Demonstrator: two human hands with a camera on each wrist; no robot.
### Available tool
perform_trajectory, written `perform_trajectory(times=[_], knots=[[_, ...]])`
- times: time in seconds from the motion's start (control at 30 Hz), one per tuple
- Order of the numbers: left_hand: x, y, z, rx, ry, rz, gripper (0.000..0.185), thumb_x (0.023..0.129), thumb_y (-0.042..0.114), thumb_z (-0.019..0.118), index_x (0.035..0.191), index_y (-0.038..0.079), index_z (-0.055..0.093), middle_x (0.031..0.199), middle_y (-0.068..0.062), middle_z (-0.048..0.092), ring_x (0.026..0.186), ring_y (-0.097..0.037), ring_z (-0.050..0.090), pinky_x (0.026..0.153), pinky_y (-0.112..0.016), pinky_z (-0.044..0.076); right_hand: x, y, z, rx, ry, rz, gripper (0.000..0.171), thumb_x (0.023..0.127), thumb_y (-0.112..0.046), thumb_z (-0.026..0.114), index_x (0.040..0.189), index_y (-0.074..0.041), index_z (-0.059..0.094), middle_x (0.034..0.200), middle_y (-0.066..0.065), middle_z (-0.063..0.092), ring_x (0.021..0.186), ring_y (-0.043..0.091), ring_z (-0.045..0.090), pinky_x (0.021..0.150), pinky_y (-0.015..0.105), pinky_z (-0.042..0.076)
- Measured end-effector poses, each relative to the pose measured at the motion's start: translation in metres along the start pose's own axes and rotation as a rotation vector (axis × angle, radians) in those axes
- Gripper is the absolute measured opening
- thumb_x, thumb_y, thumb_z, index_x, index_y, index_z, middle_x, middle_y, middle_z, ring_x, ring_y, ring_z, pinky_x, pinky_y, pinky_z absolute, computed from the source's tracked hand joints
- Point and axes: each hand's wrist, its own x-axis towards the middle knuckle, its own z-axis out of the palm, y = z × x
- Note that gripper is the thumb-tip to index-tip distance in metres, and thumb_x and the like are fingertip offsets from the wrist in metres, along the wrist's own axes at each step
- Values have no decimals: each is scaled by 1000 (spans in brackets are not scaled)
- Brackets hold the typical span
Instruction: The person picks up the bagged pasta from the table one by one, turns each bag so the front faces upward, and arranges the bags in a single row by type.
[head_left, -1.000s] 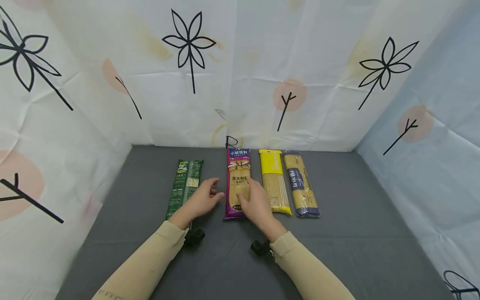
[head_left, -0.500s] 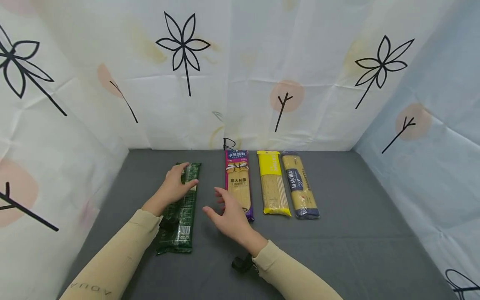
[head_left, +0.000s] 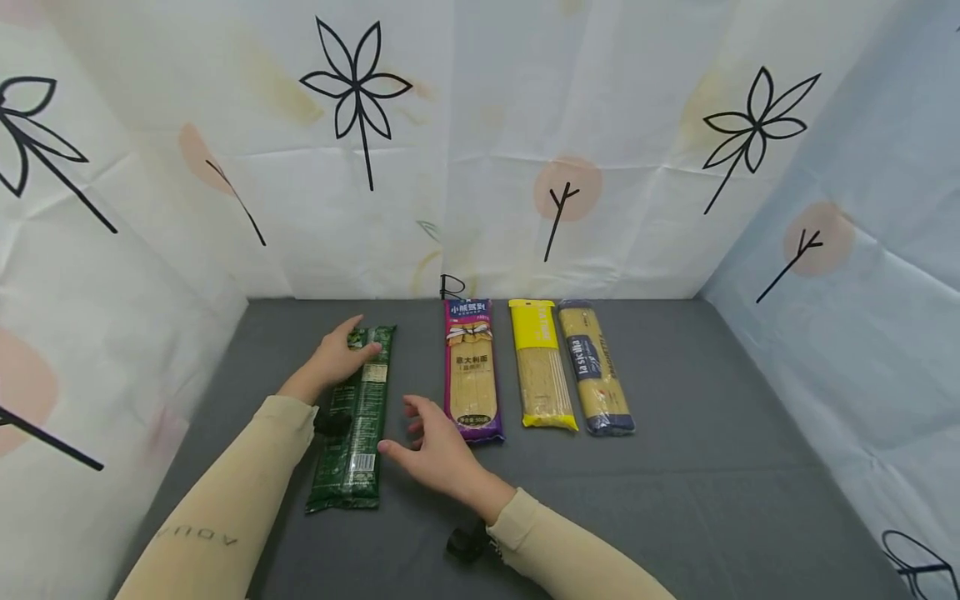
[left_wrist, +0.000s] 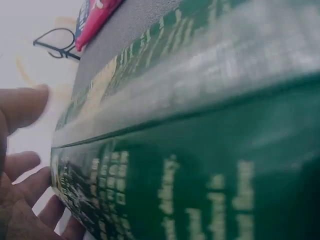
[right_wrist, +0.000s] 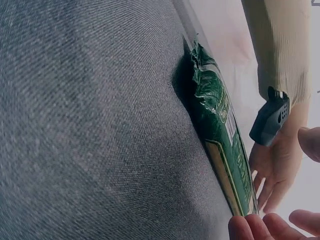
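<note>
A long green pasta packet (head_left: 358, 417) lies lengthwise on the grey cloth at the left. My left hand (head_left: 341, 354) holds its far end, thumb over the top and fingers along its left side. The left wrist view shows that packet (left_wrist: 200, 150) close up, with the thumb above and the fingers (left_wrist: 22, 172) beside it. My right hand (head_left: 416, 427) hovers open with spread fingers just right of the packet's middle. In the right wrist view its fingertips (right_wrist: 265, 225) are close to the packet (right_wrist: 215, 115); contact cannot be told.
Three more pasta packets lie side by side at the back: purple (head_left: 472, 371), yellow (head_left: 540, 367) and a clear one with a blue label (head_left: 596, 367). Patterned curtain walls (head_left: 480, 167) close in the grey cloth (head_left: 675, 467) on three sides.
My right hand left the purple packet and moved left toward the green one. My left hand moved from the middle to the green packet's far end and took hold there.
</note>
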Motion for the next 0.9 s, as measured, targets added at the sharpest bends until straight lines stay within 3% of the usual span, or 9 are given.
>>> perform_trajectory(times=[0.13,0.33,0.7,0.9], knots=[[0,-2,0,34,-24,-16,77,97,35,58,154,4,17,155,-28,13,137,-55,9,100,-71,23,1,-1,1,9,-19,13,75,88,-50,66,148,-15,37,131,5,52,107,16,56,83,26,50],[-2,2,4,56,16,-18,71,97,27,61,151,1,24,152,-30,17,134,-58,12,100,-71,23,0,-3,2,44,-35,52,73,89,-46,67,148,-14,37,131,4,51,105,15,56,81,26,51],[-11,7,9,59,56,-78,70,95,29,64,148,1,30,151,-30,19,131,-59,15,97,-69,28,3,-3,13,52,-85,138,78,86,-46,71,148,-13,36,131,3,50,103,11,56,76,26,52],[-13,0,7,36,77,-81,67,94,36,64,147,5,36,147,-29,22,128,-54,22,92,-66,35,6,-1,16,33,-143,161,80,84,-39,76,148,-13,36,121,0,50,89,6,56,73,27,50]])
